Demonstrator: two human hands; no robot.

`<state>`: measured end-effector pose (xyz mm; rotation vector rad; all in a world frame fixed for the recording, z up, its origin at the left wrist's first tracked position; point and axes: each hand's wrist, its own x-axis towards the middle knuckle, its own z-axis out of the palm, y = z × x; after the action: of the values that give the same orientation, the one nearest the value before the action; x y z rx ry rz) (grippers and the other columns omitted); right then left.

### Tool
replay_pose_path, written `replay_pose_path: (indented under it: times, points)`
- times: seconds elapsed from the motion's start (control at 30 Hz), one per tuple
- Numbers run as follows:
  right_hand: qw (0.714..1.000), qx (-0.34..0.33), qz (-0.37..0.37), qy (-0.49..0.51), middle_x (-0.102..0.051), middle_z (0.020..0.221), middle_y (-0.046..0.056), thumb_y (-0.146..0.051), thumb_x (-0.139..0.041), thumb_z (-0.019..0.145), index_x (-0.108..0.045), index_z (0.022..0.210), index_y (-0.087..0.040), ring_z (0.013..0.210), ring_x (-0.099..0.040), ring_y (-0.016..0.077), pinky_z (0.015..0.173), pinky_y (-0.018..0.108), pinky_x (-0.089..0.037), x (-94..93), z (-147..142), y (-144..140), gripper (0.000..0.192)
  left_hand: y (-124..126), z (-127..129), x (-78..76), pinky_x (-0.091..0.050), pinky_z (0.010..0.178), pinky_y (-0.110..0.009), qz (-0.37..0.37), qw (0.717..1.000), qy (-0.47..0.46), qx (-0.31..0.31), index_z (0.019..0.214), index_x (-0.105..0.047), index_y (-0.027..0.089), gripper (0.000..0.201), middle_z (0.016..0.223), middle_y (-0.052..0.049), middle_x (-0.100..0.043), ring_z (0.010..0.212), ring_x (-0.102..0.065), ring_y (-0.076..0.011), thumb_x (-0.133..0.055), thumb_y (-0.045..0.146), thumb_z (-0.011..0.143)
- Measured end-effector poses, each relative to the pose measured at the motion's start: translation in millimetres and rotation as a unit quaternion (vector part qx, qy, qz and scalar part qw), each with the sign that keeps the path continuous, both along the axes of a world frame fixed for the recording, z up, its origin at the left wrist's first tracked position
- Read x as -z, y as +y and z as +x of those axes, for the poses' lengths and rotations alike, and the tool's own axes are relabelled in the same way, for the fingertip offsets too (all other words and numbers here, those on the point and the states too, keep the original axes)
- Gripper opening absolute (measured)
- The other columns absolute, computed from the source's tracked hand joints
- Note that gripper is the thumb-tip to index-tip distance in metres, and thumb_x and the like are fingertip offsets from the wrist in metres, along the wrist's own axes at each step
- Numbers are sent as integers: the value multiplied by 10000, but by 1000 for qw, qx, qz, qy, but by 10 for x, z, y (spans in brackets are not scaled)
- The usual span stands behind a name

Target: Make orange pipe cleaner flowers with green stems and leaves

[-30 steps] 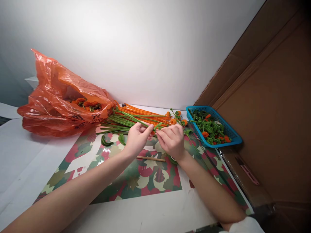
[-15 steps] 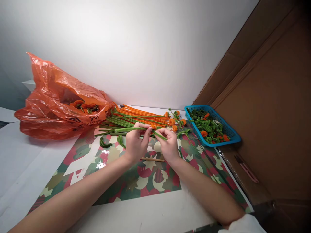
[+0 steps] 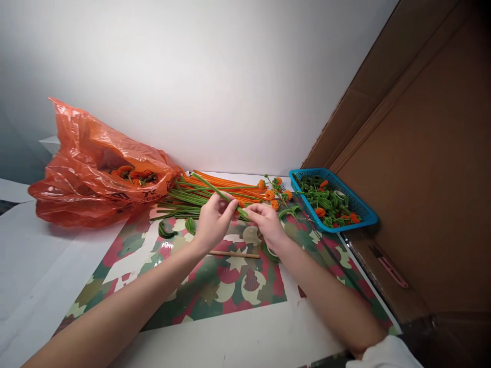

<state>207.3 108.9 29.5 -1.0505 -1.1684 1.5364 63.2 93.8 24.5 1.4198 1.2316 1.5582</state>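
Both hands meet over the middle of the table. My left hand (image 3: 215,219) is closed on a green pipe cleaner (image 3: 209,185), whose free end slants up and to the left. A small orange fuzzy piece (image 3: 241,204) shows between the hands, partly hidden by my fingers. My right hand (image 3: 267,223) pinches the lower right end of the green pipe cleaner. Behind my hands lie orange pipe cleaners (image 3: 226,180) and green pipe cleaners (image 3: 187,197). Below them rests a thin wooden stick (image 3: 236,254).
An orange plastic bag (image 3: 95,189) holding orange fuzzy flowers stands at left. At right are a blue basket (image 3: 370,220) of green and orange pieces and pink-handled pliers (image 3: 393,271). A flower sprig (image 3: 278,191), a tape roll (image 3: 271,253) and curled leaves (image 3: 166,231) lie on the patterned mat (image 3: 207,291).
The green pipe cleaner has turned from nearly level to slanting, its left end now raised. My right hand has moved slightly down. A tape roll shows more beside my right wrist.
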Motion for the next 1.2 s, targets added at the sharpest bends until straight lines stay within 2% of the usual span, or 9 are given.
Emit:
replay_pose_path:
  times: [0.07, 0.13, 0.2, 0.3, 0.43, 0.57, 0.8, 1.1, 1.2]
  points:
    - [983, 62, 148, -84, -484, 643, -48, -353, -764, 635, -644, 773, -202, 561, -422, 103, 549, 254, -369, -16, 61, 49, 237, 36, -14, -36, -541, 490, -257, -84, 993, -46, 71, 812, -528, 191, 325, 579, 27, -617, 490, -646, -156, -682, 473, 769]
    - [948, 59, 273, -152, -550, 730, -18, -306, -756, 681, -678, 857, -225, 664, -491, 134, 626, 276, -403, -75, 126, 70, 209, 57, -25, -57, -536, 460, -254, -139, 981, -59, 122, 811, -535, 188, 343, 560, 39, -594, 464, -632, -150, -703, 479, 741]
    - [910, 13, 368, -191, -583, 763, -6, -265, -745, 715, -696, 889, -249, 711, -518, 153, 661, 294, -417, -144, 173, 68, 182, 60, -30, -65, -518, 423, -244, -172, 971, -52, 161, 788, -535, 188, 329, 553, 49, -571, 434, -612, -139, -711, 461, 732]
    - [876, -69, 433, -203, -607, 784, 11, -225, -703, 771, -708, 855, -249, 748, -554, 164, 673, 306, -434, -202, 191, 45, 88, 48, -33, -69, -485, 394, -232, -193, 963, -22, 188, 699, -492, 192, 318, 536, 51, -545, 415, -592, -132, -708, 422, 734]
    - [860, -79, 451, -228, -592, 752, 12, -230, -664, 814, -696, 766, -231, 728, -551, 159, 694, 319, -435, -181, 163, 27, 57, 19, -35, -80, -448, 400, -212, -193, 958, 41, 209, 657, -485, 182, 297, 555, 39, -523, 415, -557, -108, -639, 402, 784]
    - [881, -19, 424, -211, -548, 676, -6, -247, -668, 806, -641, 683, -202, 659, -512, 138, 622, 280, -426, -141, 141, 32, 133, -29, -37, -107, -439, 426, -197, -150, 950, 78, 262, 748, -549, 174, 257, 607, 46, -484, 440, -510, -82, -536, 408, 854]
    - [895, 32, 416, -159, -526, 680, -21, -193, -684, 781, -575, 644, -187, 641, -499, 116, 624, 262, -431, -121, 137, 44, 176, -25, -81, -118, -550, 577, -251, -214, 913, -38, 346, 917, -600, 184, 218, 823, 4, -534, 640, -588, -118, -551, 387, 853]
    - [888, 70, 418, -179, -560, 701, -11, -164, -699, 760, -605, 633, -187, 651, -513, 119, 637, 268, -444, -117, 136, 45, 159, -33, -70, -160, -556, 674, -276, -178, 918, 28, 353, 924, -621, 163, 236, 808, -7, -576, 717, -601, -134, -644, 376, 824]
    - [902, 44, 401, -154, -579, 734, 0, -208, -704, 764, -643, 677, -185, 689, -534, 125, 664, 271, -449, -119, 153, 57, 109, -19, -80, -157, -546, 665, -279, -203, 915, 32, 346, 915, -607, 163, 228, 825, -8, -575, 694, -606, -135, -634, 367, 818]
